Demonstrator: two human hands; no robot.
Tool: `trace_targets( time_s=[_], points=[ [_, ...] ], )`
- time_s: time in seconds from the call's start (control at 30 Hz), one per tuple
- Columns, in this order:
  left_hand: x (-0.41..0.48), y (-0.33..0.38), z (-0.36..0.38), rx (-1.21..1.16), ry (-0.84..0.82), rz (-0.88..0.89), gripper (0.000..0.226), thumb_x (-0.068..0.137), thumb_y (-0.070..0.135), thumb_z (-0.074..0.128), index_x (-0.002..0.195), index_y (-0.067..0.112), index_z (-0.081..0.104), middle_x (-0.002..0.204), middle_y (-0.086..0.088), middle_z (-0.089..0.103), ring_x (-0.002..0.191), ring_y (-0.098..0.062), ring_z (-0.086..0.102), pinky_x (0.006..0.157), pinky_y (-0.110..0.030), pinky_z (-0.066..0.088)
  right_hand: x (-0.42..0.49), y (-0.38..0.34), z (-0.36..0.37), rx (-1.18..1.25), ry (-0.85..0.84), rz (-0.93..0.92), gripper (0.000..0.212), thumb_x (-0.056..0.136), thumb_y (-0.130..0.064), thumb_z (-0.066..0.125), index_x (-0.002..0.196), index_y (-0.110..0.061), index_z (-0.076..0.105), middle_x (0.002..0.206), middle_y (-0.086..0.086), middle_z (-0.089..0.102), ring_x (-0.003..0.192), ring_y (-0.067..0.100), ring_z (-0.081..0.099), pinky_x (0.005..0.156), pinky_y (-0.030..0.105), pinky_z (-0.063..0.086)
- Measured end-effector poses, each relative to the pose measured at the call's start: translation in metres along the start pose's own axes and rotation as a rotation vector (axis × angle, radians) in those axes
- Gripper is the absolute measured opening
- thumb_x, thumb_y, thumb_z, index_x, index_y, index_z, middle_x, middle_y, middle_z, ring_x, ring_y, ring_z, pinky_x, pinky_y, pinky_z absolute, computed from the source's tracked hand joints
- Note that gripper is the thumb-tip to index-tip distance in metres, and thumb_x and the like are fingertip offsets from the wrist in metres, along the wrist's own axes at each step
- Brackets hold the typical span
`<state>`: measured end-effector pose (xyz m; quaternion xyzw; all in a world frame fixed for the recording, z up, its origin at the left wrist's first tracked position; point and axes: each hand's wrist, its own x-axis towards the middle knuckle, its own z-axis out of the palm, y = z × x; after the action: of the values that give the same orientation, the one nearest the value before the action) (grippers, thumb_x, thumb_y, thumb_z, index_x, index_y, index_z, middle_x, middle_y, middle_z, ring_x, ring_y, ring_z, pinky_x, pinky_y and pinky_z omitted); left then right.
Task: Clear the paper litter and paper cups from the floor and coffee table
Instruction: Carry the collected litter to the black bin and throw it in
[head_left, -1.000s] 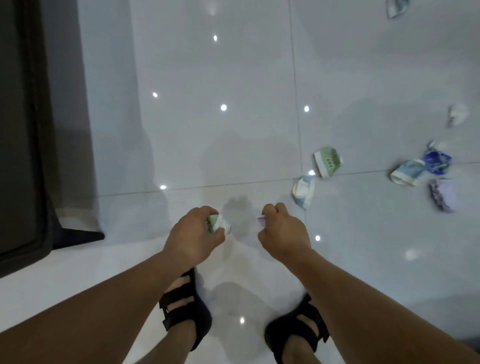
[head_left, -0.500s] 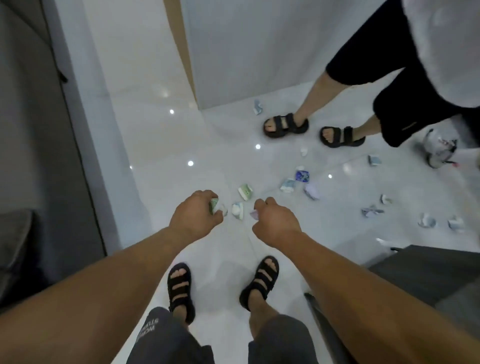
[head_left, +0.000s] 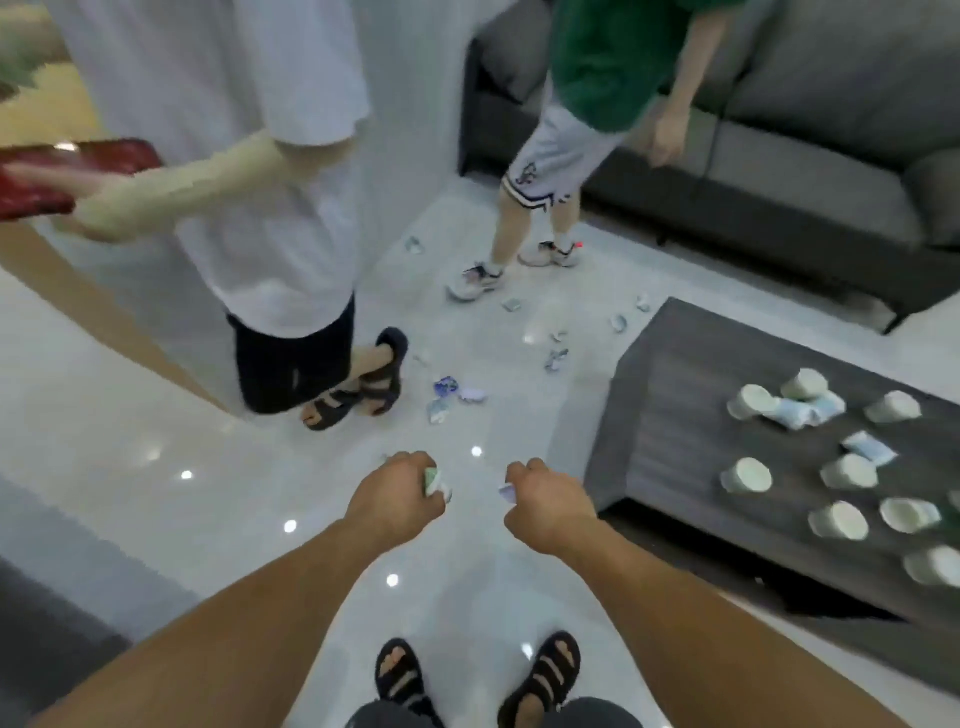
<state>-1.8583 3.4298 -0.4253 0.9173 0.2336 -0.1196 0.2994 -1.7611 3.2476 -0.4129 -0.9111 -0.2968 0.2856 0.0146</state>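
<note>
Collection step. My left hand (head_left: 400, 493) grips a green scrap (head_left: 432, 479), my right hand (head_left: 545, 504) a purple scrap (head_left: 506, 491). Litter (head_left: 457, 395) lies ahead on the floor (head_left: 156, 415), cups (head_left: 748, 475) on the table (head_left: 675, 395). Next, I judge, I must unload both fists.

Soft, even light comes from above, small white glare dots shine on the glossy floor (head_left: 218, 499), shadows are faint, and the whole picture is motion-blurred, with blocky smearing at upper left and bent lines near the edges.
</note>
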Motion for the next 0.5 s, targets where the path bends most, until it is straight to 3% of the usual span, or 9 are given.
trace_targets(
  time_s=[0.17, 0.23, 0.33, 0.5],
  points=[
    [-0.027, 0.118, 0.052, 0.114, -0.121, 0.252, 0.041, 0.082, 0.045, 0.063, 0.116, 0.024, 0.057, 0.108, 0.001, 0.057, 0.094, -0.018, 0.058, 0.072, -0.023, 0.036, -0.114, 0.101, 0.017, 0.182, 0.123, 0.299, 0.033, 0.087, -0.018, 0.052, 0.120, -0.016, 0.048, 0.120, 0.008, 0.048, 0.101, 0.034, 0.059, 0.073, 0.033, 0.042],
    [-0.046, 0.176, 0.085, 0.148, -0.185, 0.371, 0.040, 0.082, 0.043, 0.064, 0.117, 0.023, 0.057, 0.104, 0.003, 0.056, 0.090, -0.017, 0.057, 0.073, -0.022, 0.037, -0.169, 0.145, 0.031, 0.242, 0.157, 0.415, 0.033, 0.087, -0.019, 0.053, 0.119, -0.015, 0.047, 0.119, 0.010, 0.047, 0.101, 0.035, 0.059, 0.073, 0.034, 0.042],
    [-0.090, 0.269, 0.147, 0.198, -0.267, 0.540, 0.035, 0.081, 0.041, 0.064, 0.112, 0.025, 0.058, 0.097, 0.007, 0.056, 0.081, -0.015, 0.055, 0.069, -0.023, 0.038, -0.264, 0.215, 0.065, 0.382, 0.235, 0.590, 0.029, 0.089, -0.016, 0.052, 0.117, -0.013, 0.046, 0.121, 0.011, 0.046, 0.104, 0.035, 0.057, 0.078, 0.035, 0.044],
    [-0.194, 0.412, 0.267, 0.325, -0.463, 0.843, 0.035, 0.081, 0.040, 0.062, 0.113, 0.027, 0.058, 0.106, 0.004, 0.059, 0.087, -0.016, 0.058, 0.070, -0.026, 0.045, -0.435, 0.314, 0.135, 0.565, 0.390, 0.826, 0.019, 0.095, -0.012, 0.046, 0.113, -0.011, 0.049, 0.118, 0.011, 0.045, 0.100, 0.035, 0.057, 0.074, 0.032, 0.041]
  ],
)
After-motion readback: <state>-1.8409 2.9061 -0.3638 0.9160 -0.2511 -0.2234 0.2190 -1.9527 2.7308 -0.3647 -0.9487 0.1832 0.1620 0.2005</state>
